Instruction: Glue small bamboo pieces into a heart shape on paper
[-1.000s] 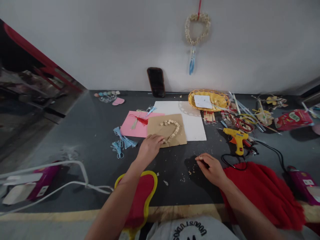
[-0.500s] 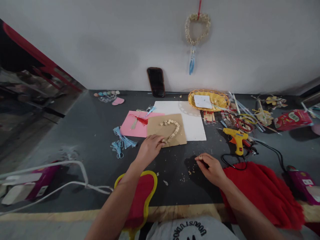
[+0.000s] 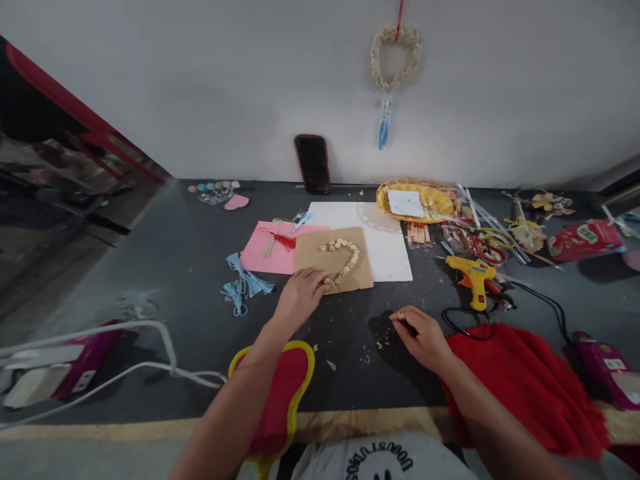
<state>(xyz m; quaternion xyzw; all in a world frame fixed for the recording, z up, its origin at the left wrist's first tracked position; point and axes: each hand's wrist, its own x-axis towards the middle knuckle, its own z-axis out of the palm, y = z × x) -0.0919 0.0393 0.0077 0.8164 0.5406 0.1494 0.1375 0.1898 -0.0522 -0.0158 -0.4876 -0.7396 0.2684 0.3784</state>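
A curved, hook-shaped chain of small cream pieces (image 3: 354, 257) lies on a brown cardboard sheet (image 3: 310, 250). My left hand (image 3: 303, 291) is at the chain's lower left end, its fingers closed on that end at the sheet's front edge. To the right, my right hand (image 3: 417, 331) hovers low over the dark table with thumb and fingertips pinched on a tiny pale piece (image 3: 401, 316). Small pale crumbs (image 3: 383, 343) lie just left of that hand. Under the cardboard are pink paper (image 3: 255, 250) and a white sheet (image 3: 395, 257).
A yellow glue gun (image 3: 473, 280) with a black cord, a red cloth (image 3: 520, 387) and a wicker basket (image 3: 435, 199) are on the right. Blue tassels (image 3: 243, 283) and a red-and-yellow fan (image 3: 280, 393) are left. A phone (image 3: 313, 163) leans on the wall.
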